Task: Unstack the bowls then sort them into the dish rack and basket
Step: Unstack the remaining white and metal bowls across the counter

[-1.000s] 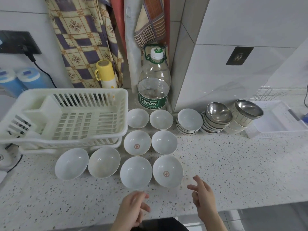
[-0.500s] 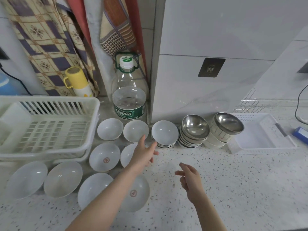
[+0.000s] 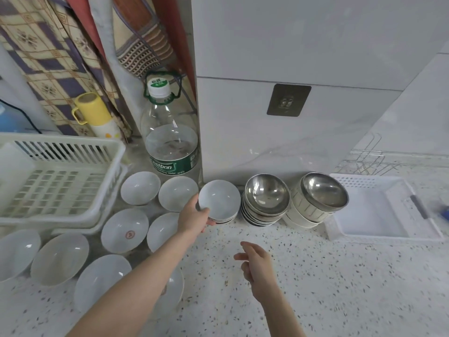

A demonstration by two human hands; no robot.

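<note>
A short stack of white bowls (image 3: 222,200) stands against the wall panel, and my left hand (image 3: 193,218) grips the left rim of its top bowl. My right hand (image 3: 255,262) hovers over the counter below the stacks, fingers loosely apart, holding nothing. To the right stand a stack of steel bowls (image 3: 266,199) and a tilted stack of cream cups topped by a steel bowl (image 3: 320,194). Several single white bowls (image 3: 124,229) lie spread on the counter at the left. The white dish rack (image 3: 60,176) is at the far left and the white basket (image 3: 379,207) at the right.
A large water bottle (image 3: 170,142) and a yellow-capped flask (image 3: 97,115) stand at the back behind the bowls. Patterned cloths hang above them. A wire rack (image 3: 369,159) sits behind the basket. The speckled counter (image 3: 340,288) stretches to the lower right.
My left hand reached forward from the counter's front edge and took hold of the top bowl of the white stack. My view shifted right and closer. The right hand rose slightly.
</note>
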